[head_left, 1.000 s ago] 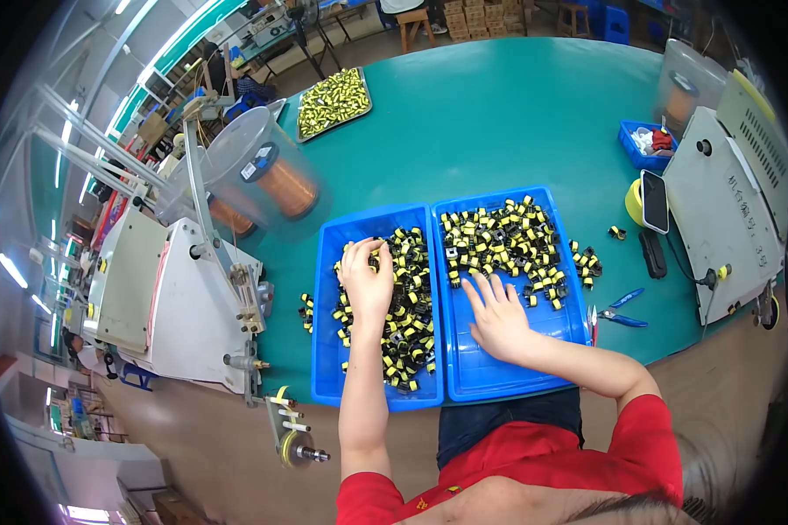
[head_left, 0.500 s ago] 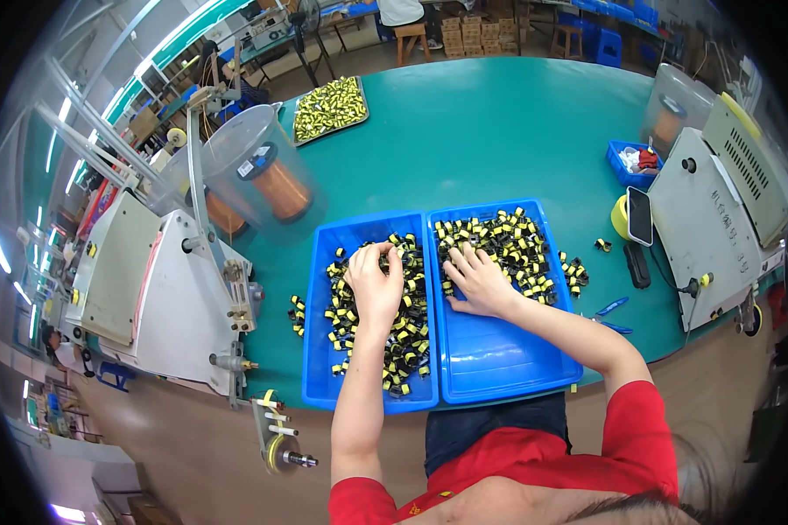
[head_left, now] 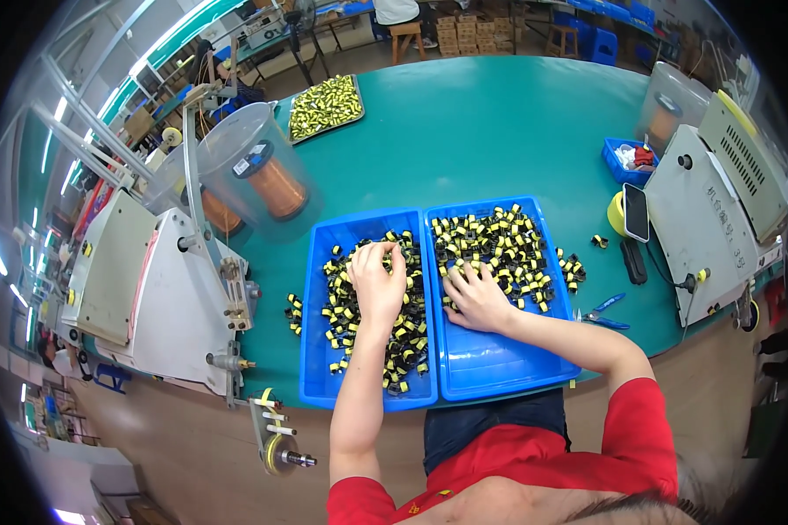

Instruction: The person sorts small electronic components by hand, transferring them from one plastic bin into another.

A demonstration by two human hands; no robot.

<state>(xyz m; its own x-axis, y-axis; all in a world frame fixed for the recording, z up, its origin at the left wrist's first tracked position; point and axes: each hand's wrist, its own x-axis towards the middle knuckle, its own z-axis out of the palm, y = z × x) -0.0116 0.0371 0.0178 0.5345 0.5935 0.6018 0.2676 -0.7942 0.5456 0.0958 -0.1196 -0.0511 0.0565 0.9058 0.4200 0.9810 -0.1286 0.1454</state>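
Two blue plastic bins stand side by side in front of me, the left bin and the right bin. Each holds a heap of small black coil bobbins banded with yellow tape. Above the heap in the left bin, my left hand is closed, its thumb and fingers pinched together; whatever they hold is hidden. My right hand rests at the near left side of the other heap, fingers spread and touching the bobbins. The near part of the right bin shows bare blue bottom.
Loose bobbins lie beside both bins. Blue-handled cutters, a phone and a small blue basket are on the right. Machines flank the green table. A tray of yellow parts sits far left, near copper wire spools.
My right hand has drawn slightly toward me, uncovering more bobbins in the right bin. My left hand stays pinched over the left bin, barely shifted.
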